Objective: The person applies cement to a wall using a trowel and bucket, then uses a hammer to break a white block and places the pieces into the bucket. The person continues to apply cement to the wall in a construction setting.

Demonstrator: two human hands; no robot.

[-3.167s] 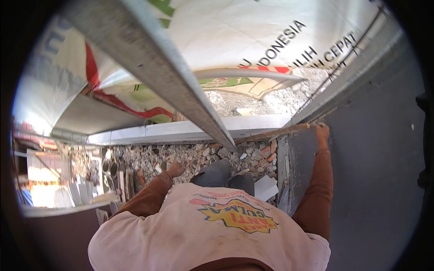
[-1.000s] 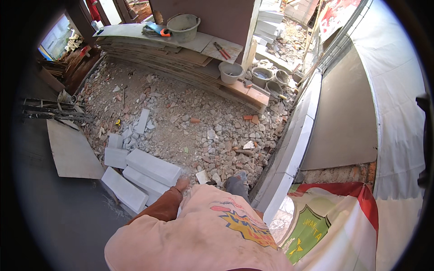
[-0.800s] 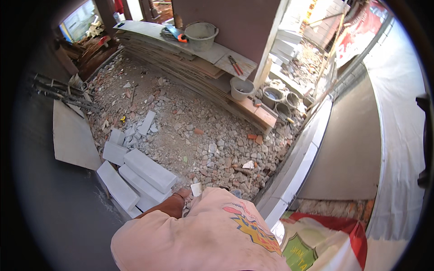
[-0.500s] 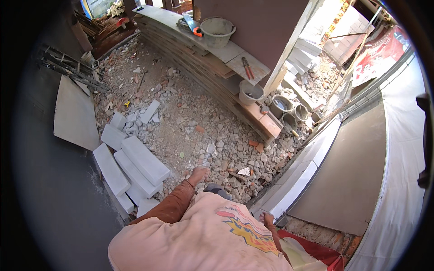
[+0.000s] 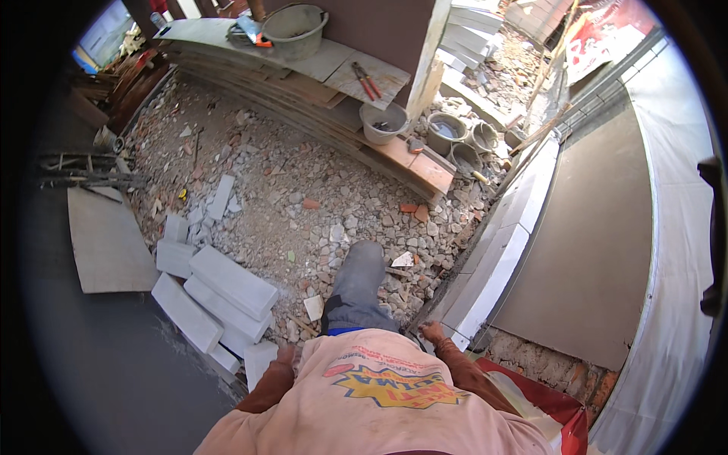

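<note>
Left hand [image 5: 284,355] at 7 o'clock is just beside loose white blocks [image 5: 233,282], which lie unlaid around 8; right hand [image 5: 432,334] at 5 o'clock is by the low block wall [image 5: 493,262]. Neither grip's state can be told. Wall blocks sit laid in line from 5 to 2, edging the uneven rubble floor [image 5: 273,205]; beyond, buckets [image 5: 444,149] at 2 and stacked boards [image 5: 265,80] at 11 bound it

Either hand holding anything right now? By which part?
Nothing visibly held. Left hand is near the blocks, right hand by the low wall; I can't tell whether either touches.
</note>
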